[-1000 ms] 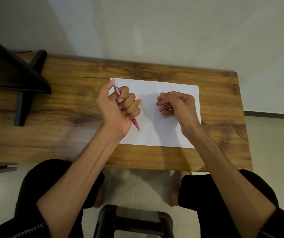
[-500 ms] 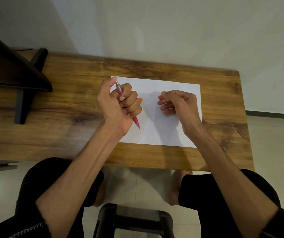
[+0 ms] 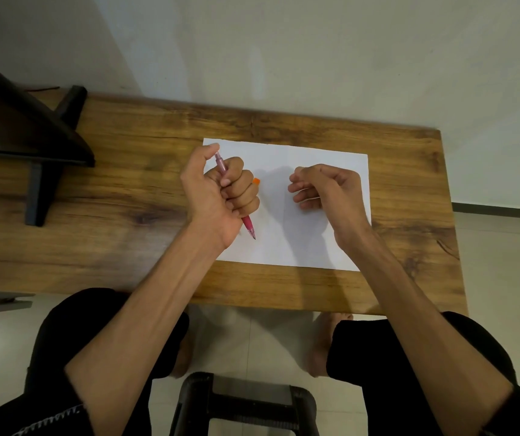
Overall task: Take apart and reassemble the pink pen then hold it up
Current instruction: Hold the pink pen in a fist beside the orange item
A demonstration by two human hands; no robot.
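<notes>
My left hand (image 3: 217,196) is closed in a fist around the pink pen (image 3: 248,225), above the left part of the white sheet of paper (image 3: 287,247). The pen's tip points toward me and its button end sticks out by my thumb. A small orange piece (image 3: 256,181) shows just past my left knuckles; most of it is hidden. My right hand (image 3: 328,190) hovers over the right half of the paper with fingers loosely curled, and I see nothing in it.
The paper lies on a wooden table (image 3: 126,215) against a pale wall. A dark stand (image 3: 32,136) occupies the table's left end. A black stool (image 3: 246,404) sits on the tiled floor between my knees.
Both hands have barely moved. The pen stays gripped in my left fist.
</notes>
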